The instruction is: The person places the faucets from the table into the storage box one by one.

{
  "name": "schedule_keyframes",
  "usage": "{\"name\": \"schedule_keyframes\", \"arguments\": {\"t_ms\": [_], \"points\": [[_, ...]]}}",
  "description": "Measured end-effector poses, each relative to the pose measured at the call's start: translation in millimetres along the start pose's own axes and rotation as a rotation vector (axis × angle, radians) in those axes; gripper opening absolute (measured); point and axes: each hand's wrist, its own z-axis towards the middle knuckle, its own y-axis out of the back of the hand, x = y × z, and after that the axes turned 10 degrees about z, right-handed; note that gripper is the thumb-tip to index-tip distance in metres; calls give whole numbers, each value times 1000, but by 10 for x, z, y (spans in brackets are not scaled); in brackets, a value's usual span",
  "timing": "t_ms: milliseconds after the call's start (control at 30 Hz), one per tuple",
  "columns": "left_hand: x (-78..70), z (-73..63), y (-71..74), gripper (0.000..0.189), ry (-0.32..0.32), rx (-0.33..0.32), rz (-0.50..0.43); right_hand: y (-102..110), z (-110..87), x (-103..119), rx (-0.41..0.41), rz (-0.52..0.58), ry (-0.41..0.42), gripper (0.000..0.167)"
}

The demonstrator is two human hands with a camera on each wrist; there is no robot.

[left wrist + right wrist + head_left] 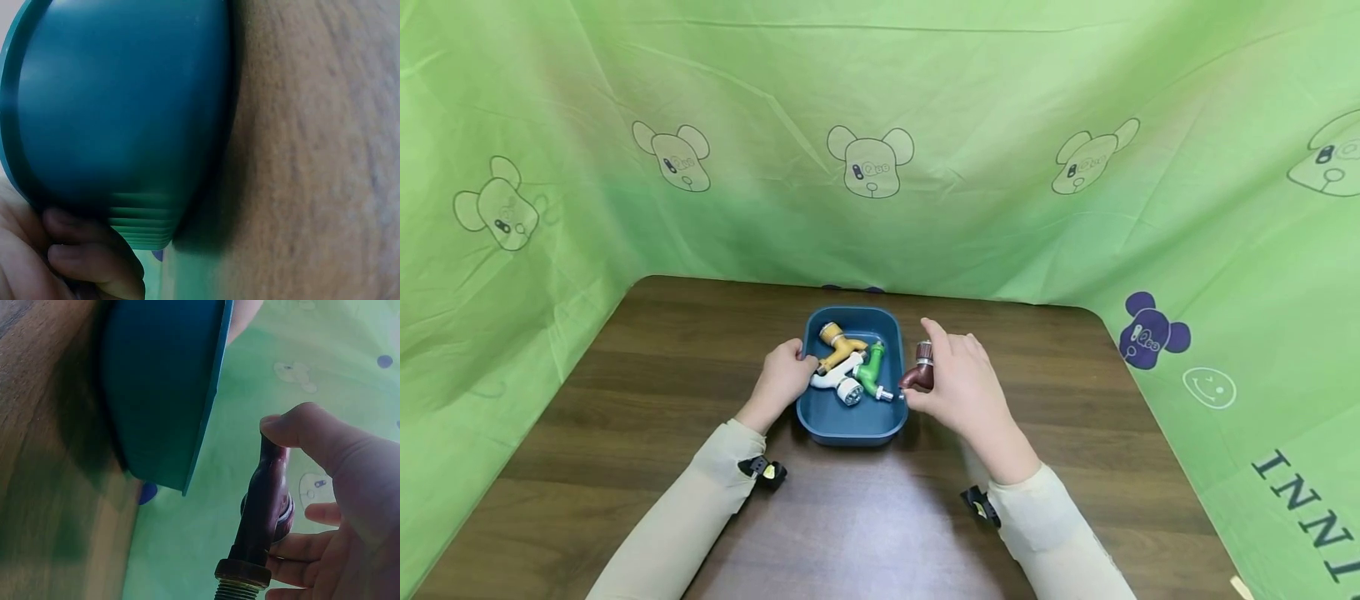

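Note:
My left hand (781,382) grips the left rim of a blue plastic basin (850,425), thumb over the edge and fingers curled against the outer wall. Inside the basin lie a yellow tap (842,348), a white tap (833,380) and a green tap (870,372). Just beyond the right rim, my right hand (968,390) holds a dark red-brown tap (917,377) between thumb and fingers. The right wrist view shows this brown tap (259,509) raised above the table, with its threaded end pointing down in the picture and the thumb on its other end.
The basin stands on a brown wooden table (700,350) with rounded far corners. Green cloth (880,233) printed with bear heads hangs behind and at both sides. A small pale object (1242,587) shows at the lower right edge.

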Motion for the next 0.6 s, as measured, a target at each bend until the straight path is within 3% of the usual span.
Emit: {"name": "schedule_keyframes", "arguments": {"t_ms": [600], "points": [[-19,-17,5,30,-8,-3,-2,-9,87,196,69,-17,54,103]]}}
